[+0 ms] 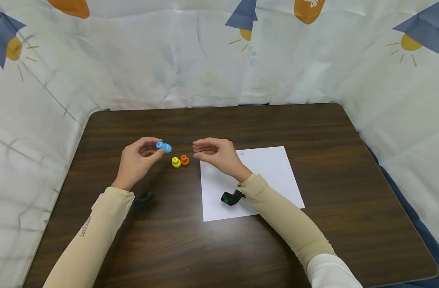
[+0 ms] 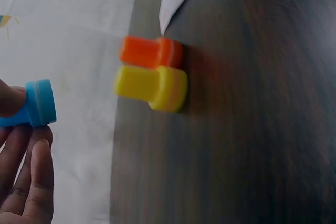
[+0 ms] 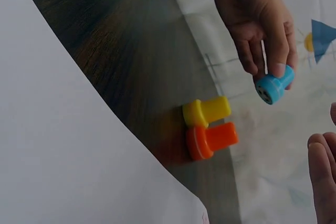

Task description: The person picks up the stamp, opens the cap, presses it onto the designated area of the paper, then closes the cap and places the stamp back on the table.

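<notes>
Looks like a small curtained-off booth: walled at left, back and right by white hanging fabric (image 1: 205,68) printed with grey-blue lampshade shapes (image 1: 242,14), and furnished with a dark-brown, wood-grain table (image 1: 349,180) with rounded corners. Cannot tell the kind of building around it.

Printed white cloth (image 1: 140,60) behind brown table (image 1: 349,180)
</notes>
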Demonstrator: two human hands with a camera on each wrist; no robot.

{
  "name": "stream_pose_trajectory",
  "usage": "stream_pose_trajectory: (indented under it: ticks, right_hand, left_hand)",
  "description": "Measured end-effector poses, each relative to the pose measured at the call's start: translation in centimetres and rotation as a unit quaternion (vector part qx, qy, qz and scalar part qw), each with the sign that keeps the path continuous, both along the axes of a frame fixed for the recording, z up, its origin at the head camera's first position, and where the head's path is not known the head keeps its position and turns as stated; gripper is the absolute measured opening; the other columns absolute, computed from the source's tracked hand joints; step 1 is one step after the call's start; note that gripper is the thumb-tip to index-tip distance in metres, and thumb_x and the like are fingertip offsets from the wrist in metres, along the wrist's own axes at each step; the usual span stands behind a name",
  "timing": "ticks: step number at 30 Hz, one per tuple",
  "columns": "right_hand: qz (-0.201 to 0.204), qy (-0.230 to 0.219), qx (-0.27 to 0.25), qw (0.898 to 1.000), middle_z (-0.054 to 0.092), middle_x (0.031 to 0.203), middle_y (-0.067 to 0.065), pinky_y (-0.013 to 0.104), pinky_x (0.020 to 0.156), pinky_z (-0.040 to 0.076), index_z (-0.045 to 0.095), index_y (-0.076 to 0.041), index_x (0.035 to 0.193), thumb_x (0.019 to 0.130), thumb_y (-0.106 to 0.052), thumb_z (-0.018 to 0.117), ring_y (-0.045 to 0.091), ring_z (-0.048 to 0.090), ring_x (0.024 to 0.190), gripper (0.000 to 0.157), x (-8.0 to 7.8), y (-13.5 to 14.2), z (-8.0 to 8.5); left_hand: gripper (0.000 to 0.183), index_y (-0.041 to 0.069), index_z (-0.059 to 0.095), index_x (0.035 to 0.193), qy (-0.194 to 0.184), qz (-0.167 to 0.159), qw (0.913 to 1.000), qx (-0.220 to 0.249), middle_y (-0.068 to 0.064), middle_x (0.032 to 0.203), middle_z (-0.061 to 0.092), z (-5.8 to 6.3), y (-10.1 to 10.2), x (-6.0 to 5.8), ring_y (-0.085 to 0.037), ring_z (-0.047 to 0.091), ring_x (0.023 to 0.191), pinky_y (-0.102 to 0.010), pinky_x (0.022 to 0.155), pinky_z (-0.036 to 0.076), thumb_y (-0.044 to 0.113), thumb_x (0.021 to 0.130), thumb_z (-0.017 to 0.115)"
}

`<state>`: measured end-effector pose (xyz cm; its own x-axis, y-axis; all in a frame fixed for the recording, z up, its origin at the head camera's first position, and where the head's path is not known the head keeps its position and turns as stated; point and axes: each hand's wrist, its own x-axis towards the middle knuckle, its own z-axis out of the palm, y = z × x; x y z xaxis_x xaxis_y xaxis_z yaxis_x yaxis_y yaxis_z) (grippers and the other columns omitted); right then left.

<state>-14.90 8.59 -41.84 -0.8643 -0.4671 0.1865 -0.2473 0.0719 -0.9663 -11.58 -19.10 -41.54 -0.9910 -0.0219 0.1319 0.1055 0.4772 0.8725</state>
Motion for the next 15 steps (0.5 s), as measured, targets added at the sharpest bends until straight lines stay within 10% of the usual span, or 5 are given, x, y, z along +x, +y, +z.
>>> stream_pose_trajectory:
  ticks: [15]
  right_hand:
    - [0.042,0.026,0.103,0.993,0.076,0.123,0.013,0.019,0.091,0.061,0.070,-0.001,0.129,0.092,-0.005,0.076,0.021,0.076,0.109,0.038,-0.9,-4.8,-0.8]
  left_hand:
    - [0.031,0.009,0.072,0.121,-0.015,-0.032,0.9951,-0.092,-0.015,0.117,0.076,-2.3,-2.1,0.1,0.016,0.061,0.082,0.001,0.077,0.049,0.023,0.094,0.078]
